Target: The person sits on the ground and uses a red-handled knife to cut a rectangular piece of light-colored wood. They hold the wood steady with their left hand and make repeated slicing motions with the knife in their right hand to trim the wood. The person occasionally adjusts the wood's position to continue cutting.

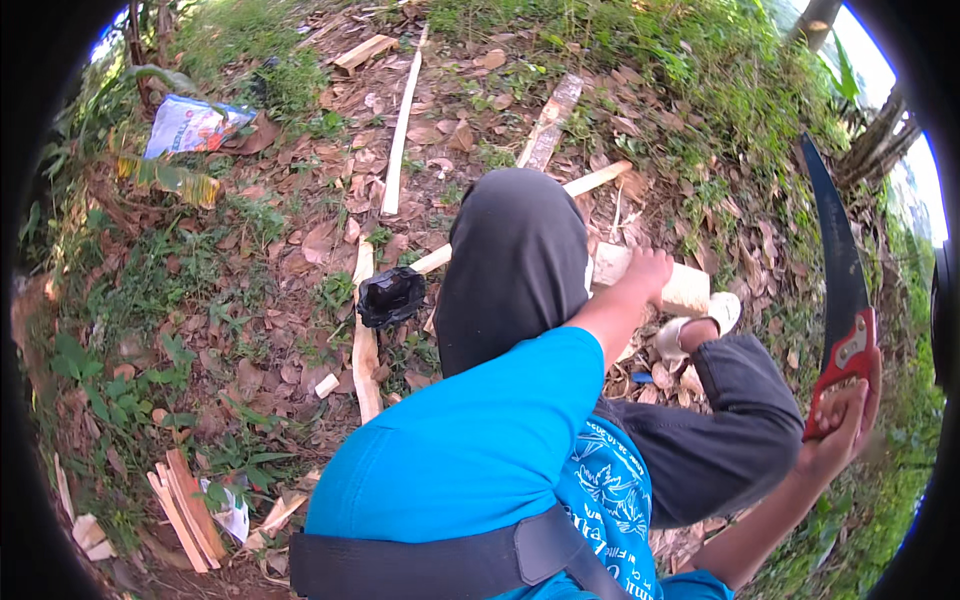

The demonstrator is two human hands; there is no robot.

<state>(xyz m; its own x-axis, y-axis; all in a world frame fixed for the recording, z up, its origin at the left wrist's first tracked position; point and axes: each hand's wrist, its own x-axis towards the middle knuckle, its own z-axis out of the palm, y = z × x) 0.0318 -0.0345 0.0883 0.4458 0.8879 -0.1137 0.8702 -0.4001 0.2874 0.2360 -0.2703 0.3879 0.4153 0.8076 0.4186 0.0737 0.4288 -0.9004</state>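
Observation:
A pale, squared wood block (688, 290) lies beyond my raised knee, close to my foot. My left hand (652, 270) reaches around the knee and is closed over the top of this block. Out to the far right, my right hand (845, 410) is wrapped around the red handle of a hand saw (838, 250). The saw's dark, curved blade points up and away, well apart from the block. Part of the block's left end is hidden by my knee.
Long wood strips (404, 130) and a rough plank (552, 122) lie on leaf-covered ground ahead. A black plastic bag (391, 297) sits left of my knee. Split wood pieces (187, 508) rest at lower left, a printed sack (195, 127) at upper left, and a tree trunk (878, 145) stands at right.

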